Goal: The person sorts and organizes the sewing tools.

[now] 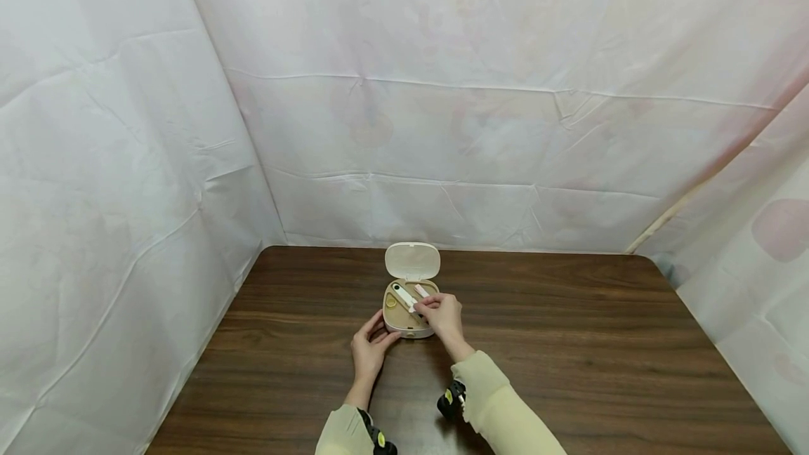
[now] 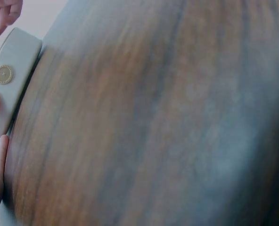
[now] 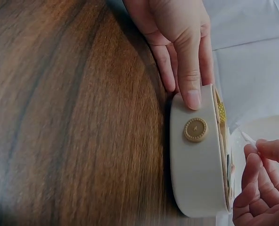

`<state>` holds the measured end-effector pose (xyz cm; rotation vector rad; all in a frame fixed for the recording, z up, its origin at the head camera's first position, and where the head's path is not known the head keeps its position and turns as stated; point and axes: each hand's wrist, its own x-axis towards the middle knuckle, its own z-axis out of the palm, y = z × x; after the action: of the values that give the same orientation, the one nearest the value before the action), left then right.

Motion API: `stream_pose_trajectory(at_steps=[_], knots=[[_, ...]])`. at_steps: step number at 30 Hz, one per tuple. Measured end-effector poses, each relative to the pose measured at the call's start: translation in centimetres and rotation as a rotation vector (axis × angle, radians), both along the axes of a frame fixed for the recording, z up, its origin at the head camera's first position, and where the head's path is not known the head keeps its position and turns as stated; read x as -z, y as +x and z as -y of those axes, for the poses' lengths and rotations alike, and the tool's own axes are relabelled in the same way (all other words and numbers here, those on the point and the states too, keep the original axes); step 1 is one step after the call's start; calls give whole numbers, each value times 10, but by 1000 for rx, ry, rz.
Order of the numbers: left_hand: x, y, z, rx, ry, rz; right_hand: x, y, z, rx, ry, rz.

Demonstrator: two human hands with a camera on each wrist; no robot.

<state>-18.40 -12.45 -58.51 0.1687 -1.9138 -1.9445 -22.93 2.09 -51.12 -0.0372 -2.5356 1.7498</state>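
A small cream box [image 1: 409, 333] with a round gold button [image 3: 195, 129] on its front stands on the table, its lid [image 1: 413, 260] raised. My left hand [image 1: 369, 353] holds the box's front left corner, thumb on the front wall and fingers along the side. Over the box's right part, my right hand [image 1: 445, 316] pinches a thin white pointed piece [image 3: 247, 137] between thumb and forefinger. Inside lie a white strip with a dark round spot [image 1: 402, 294], a pale pink piece [image 1: 421, 291] and a yellow ring-shaped item [image 1: 390, 302]. The right fingers hide part of the contents.
The dark wooden table [image 1: 569, 343] spreads to both sides of the box. White sheeting [image 1: 404, 132] hangs behind it and at both sides, close to the table's back edge. Black wrist devices [image 1: 451, 399] sit by the cream sleeves [image 1: 505, 406].
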Motion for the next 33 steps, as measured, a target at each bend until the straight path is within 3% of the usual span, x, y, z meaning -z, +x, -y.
stream_pose_trajectory(at_steps=[5, 21, 33], knots=[[-1, 1, 0, 3, -5, 0, -1, -3, 7, 9, 56, 16], [0, 1, 0, -8, -27, 14, 1, -5, 16, -17, 234, -73], [1, 0, 0, 3, -26, -4, -2, -2, 14, -70, 285, -92]])
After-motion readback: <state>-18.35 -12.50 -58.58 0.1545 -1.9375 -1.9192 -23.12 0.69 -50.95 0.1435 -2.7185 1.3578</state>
